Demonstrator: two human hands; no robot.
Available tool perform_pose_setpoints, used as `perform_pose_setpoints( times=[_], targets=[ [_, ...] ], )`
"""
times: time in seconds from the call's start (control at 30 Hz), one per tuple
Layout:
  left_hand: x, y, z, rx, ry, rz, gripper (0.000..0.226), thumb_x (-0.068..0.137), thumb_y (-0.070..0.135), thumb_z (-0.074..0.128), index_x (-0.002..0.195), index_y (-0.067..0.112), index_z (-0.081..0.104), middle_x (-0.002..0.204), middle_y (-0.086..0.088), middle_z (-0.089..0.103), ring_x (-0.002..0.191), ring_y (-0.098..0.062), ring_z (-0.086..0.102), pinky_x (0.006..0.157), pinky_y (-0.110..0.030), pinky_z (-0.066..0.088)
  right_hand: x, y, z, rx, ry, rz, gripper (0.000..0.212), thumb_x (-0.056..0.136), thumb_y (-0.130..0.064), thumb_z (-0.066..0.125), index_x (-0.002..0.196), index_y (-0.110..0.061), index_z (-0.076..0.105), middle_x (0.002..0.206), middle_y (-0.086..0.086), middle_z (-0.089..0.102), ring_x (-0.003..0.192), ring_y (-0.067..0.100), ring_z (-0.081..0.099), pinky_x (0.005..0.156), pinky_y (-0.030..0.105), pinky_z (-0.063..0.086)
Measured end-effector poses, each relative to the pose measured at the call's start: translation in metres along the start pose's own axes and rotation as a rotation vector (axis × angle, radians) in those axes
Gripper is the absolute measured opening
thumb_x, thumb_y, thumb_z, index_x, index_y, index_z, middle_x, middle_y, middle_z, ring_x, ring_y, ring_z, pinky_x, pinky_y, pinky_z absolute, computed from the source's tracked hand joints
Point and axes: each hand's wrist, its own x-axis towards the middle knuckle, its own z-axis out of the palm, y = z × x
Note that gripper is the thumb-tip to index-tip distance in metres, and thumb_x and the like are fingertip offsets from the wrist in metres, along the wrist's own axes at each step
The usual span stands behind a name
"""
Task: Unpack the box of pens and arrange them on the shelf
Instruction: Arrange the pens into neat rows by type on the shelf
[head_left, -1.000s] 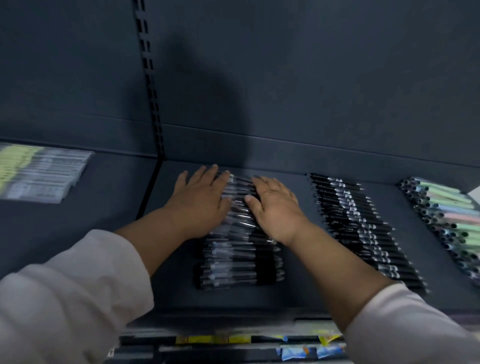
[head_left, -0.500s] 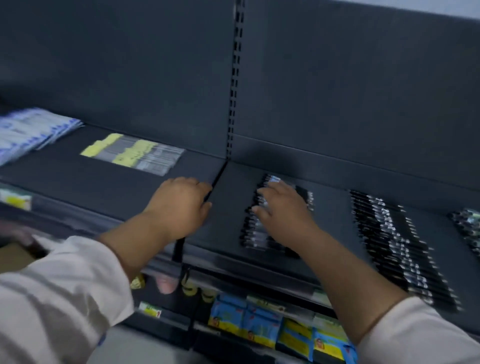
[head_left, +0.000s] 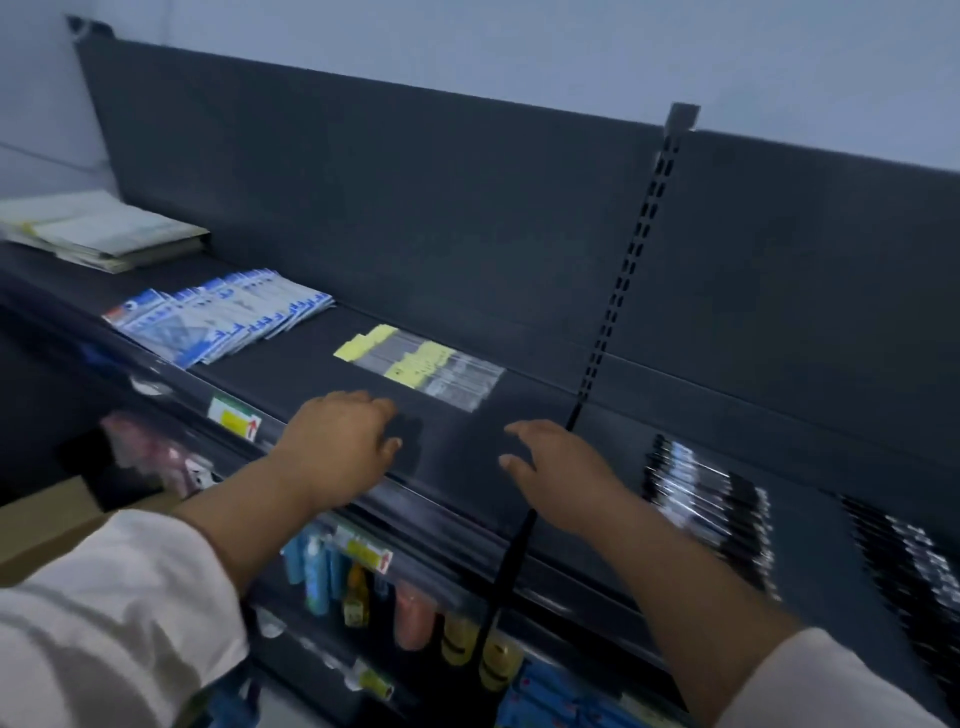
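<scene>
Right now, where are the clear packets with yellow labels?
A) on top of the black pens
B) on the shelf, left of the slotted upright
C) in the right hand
B: the clear packets lie flat on the shelf, left of the slotted upright; the right hand holds nothing and the black pens lie right of the upright.

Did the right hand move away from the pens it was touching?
Yes. The right hand has slid left off the stack of pens and is now by the slotted post, touching no pens.
</scene>
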Motion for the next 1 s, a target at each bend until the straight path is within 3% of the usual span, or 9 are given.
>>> perform_pose_setpoints(
  times=[0.2,0.33,0.53,0.63,0.73,0.87,1.0],
  targets=[
    [0.038,-0.079,0.011,-0.059,-0.029,0.049,0.052,0.094,0.044,0.046,0.140,0.022,0.040,0.130,-0.003,0.050,0.121,-0.024,0.047,0.098,-0.036,0.042,0.076,-0.042,0.038,0.002,0.005,0.089,0.053,0.102,-0.039,0.036,0.150,-0.018,0.029,0.160,0.001,0.011,0.146,0.019,0.013,0.117,0.032,0.016],
    [0.067,-0.114,0.022,-0.087,-0.060,0.105,0.060,0.096,0.044,0.043,0.148,0.020,0.027,0.150,-0.002,0.033,0.135,-0.023,0.035,0.109,-0.035,0.034,0.119,-0.059,0.053,-0.014,0.016,0.185,0.056,0.102,-0.042,0.031,0.152,-0.018,0.021,0.161,0.001,0.002,0.148,0.022,0.006,0.118,0.036,0.013],
    [0.103,-0.143,0.047,-0.170,-0.029,0.245,0.061,0.094,0.042,0.048,0.147,0.015,0.031,0.150,-0.006,0.036,0.136,-0.022,0.033,0.111,-0.033,0.030,0.166,-0.062,0.069,-0.104,0.012,0.313,0.065,0.100,-0.053,0.025,0.154,-0.024,0.002,0.161,-0.003,-0.011,0.147,0.019,-0.012,0.120,0.038,0.000],
    [0.120,-0.150,0.060,-0.178,-0.052,0.276,0.064,0.095,0.044,0.045,0.149,0.015,0.026,0.155,-0.008,0.026,0.141,-0.024,0.025,0.114,-0.036,0.026,0.175,-0.056,0.079,-0.152,-0.079,0.341,0.068,0.098,-0.059,0.018,0.153,-0.027,-0.004,0.159,-0.006,-0.017,0.146,0.018,-0.019,0.119,0.039,-0.006],
    [0.137,-0.153,0.070,-0.186,-0.060,0.266,0.065,0.096,0.046,0.041,0.150,0.016,0.022,0.158,-0.010,0.017,0.145,-0.029,0.014,0.116,-0.042,0.022,0.175,-0.053,0.089,-0.127,-0.080,0.359,0.069,0.097,-0.060,0.019,0.153,-0.028,-0.003,0.159,-0.008,-0.018,0.145,0.017,-0.021,0.118,0.038,-0.007],
    [0.168,-0.152,0.080,-0.257,-0.054,0.169,0.068,0.095,0.049,0.039,0.151,0.018,0.016,0.160,-0.011,0.006,0.146,-0.033,0.007,0.116,-0.046,0.018,0.187,-0.052,0.087,-0.037,0.115,0.427,0.069,0.096,-0.059,0.025,0.153,-0.029,0.000,0.160,-0.005,-0.015,0.146,0.021,-0.018,0.119,0.038,-0.005],
    [0.204,-0.152,0.099,-0.334,-0.101,0.052,0.079,0.092,0.058,0.040,0.152,0.019,0.005,0.160,-0.012,-0.005,0.146,-0.033,0.005,0.116,-0.047,0.012,0.205,-0.038,0.088,-0.025,0.085,0.554,0.076,0.094,-0.064,0.021,0.153,-0.024,-0.004,0.160,0.003,-0.015,0.147,0.024,-0.012,0.120,0.040,-0.001]
  ],
)
